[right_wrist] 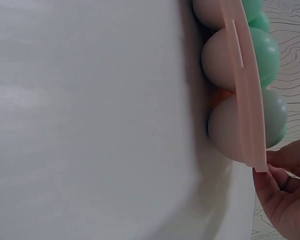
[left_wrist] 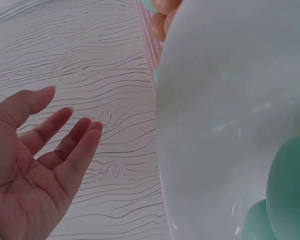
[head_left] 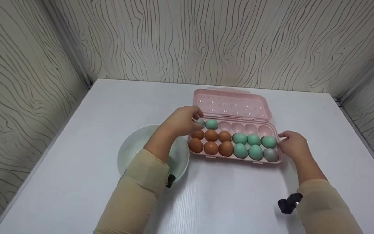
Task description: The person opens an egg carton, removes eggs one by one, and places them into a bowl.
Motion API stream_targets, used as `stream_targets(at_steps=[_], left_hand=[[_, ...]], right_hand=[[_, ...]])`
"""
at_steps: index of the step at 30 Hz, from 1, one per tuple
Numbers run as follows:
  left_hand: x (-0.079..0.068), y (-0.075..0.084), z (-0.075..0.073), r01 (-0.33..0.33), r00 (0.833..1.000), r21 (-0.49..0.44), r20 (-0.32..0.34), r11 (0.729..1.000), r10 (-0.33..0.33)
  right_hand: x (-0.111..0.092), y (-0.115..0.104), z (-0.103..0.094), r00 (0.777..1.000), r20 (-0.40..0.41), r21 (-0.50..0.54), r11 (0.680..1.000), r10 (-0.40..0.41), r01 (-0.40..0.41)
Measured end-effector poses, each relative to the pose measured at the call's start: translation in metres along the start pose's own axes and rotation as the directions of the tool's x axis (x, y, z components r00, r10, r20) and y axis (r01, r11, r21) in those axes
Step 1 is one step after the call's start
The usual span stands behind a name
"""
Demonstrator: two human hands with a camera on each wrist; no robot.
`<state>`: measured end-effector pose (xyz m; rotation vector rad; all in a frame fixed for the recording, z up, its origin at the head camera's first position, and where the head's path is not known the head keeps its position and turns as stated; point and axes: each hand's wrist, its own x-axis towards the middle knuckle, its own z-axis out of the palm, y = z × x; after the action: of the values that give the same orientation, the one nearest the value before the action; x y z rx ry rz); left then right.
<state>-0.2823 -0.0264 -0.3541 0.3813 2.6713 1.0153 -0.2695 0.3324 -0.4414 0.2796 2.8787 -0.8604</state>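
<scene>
A pink egg carton (head_left: pixel 235 105) lies with its lid folded back. Brown eggs (head_left: pixel 211 148) fill the left of its front two rows; green eggs (head_left: pixel 240 150) and a grey egg (head_left: pixel 270 155) fill the right. My left hand (head_left: pixel 182 120) hovers over the back-left corner, beside a pale egg (head_left: pixel 200 122) and a green egg (head_left: pixel 211 124). In the left wrist view its fingers are loosely bent and nothing is in them. At the carton's right end, my right hand (right_wrist: pixel 290 200) pinches the rim between thumb and fingers.
A white bowl (head_left: pixel 130 146) stands left of the carton, under my left forearm. Green eggs (left_wrist: pixel 295 185) lie inside it. Bare cups (head_left: pixel 251 128) continue along the carton's back row. A patterned wall (head_left: pixel 193 42) rises behind the white table (head_left: pixel 226 198).
</scene>
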Motion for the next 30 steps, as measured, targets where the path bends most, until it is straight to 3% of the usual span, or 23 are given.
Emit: stream_targets(at_steps=[10, 19, 30], left_hand=[[0.018, 0.019, 0.022, 0.113, 0.991, 0.007, -0.068, 0.994, -0.112], [0.041, 0.030, 0.042, 0.218, 0.968, -0.034, -0.123, 0.975, -0.220], [0.074, 0.034, 0.067, 0.235, 0.966, 0.170, -0.154, 0.957, -0.210]], right_hand=[[0.002, -0.004, 0.001, 0.999, 0.005, 0.002, 0.999, 0.052, -0.052], [0.006, -0.008, 0.000, 0.995, 0.039, 0.042, 0.995, 0.091, -0.093], [0.009, -0.010, -0.004, 0.992, 0.058, 0.018, 0.993, 0.116, -0.117]])
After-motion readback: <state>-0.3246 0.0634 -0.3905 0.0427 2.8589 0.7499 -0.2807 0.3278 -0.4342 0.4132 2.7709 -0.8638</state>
